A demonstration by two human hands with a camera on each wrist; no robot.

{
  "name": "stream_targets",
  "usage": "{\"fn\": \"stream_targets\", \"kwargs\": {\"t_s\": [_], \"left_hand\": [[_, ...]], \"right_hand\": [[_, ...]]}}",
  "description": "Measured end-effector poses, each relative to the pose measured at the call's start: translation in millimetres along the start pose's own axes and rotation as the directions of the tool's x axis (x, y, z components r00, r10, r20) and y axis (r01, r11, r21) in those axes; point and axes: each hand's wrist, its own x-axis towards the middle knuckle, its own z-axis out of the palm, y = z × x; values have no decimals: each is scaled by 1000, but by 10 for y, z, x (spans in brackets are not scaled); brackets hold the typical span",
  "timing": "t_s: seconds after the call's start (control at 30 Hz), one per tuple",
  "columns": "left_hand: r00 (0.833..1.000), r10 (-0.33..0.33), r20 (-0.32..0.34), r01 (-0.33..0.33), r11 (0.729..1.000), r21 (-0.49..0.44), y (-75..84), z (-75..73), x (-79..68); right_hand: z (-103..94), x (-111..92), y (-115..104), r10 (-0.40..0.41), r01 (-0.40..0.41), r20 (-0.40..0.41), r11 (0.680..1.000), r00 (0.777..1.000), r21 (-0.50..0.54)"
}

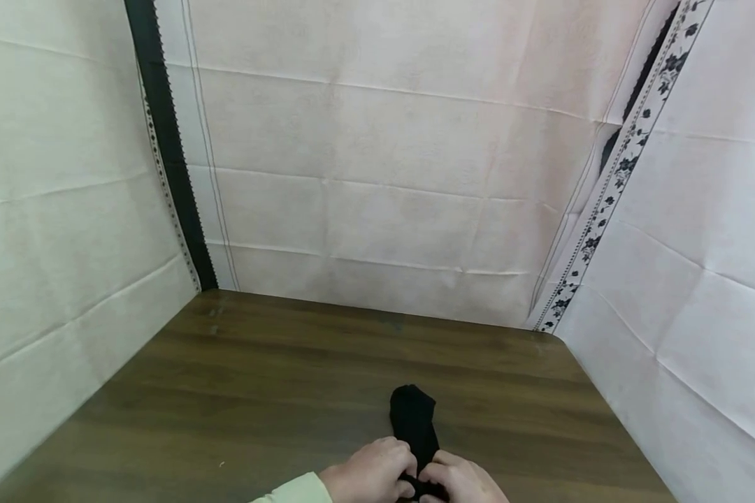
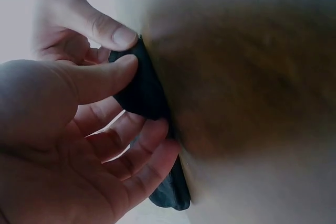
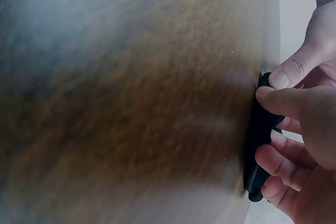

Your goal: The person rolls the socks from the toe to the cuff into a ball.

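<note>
A black sock [image 1: 412, 416] lies lengthwise on the wooden table, its rounded far end pointing away from me. At its near end my left hand [image 1: 374, 471] pinches the fabric from the left, and my right hand [image 1: 462, 482] pinches it from the right. In the left wrist view both thumbs press side by side on a folded or bunched part of the sock [image 2: 142, 85], with the left fingers curled beneath. The right wrist view shows the thumb tips close together on the sock's [image 3: 257, 140] thick end, and the right fingertips along its side.
The brown wood-grain table [image 1: 277, 377] reaches to a creased white cloth [image 1: 377, 175] hung behind it. More white cloth walls stand at the left [image 1: 56, 209] and right [image 1: 698, 279]. A floral-patterned strip [image 1: 626, 164] runs down the right corner, a dark strip [image 1: 170, 147] down the left.
</note>
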Motion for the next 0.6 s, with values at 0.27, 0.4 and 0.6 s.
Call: {"fn": "stream_targets", "kwargs": {"t_s": [0.27, 0.4, 0.6], "left_hand": [[1000, -4, 19, 4, 1000, -28, 20, -21, 38], [997, -63, 34, 65, 995, -77, 15, -21, 37], [992, -127, 27, 130, 984, -126, 23, -20, 4]], "right_hand": [[-25, -22, 31, -2, 1, -24, 1000, 1000, -14], [-29, -2, 37, 5, -5, -24, 1000, 1000, 1], [13, 59, 25, 31, -31, 0, 999, 1000, 14]]}}
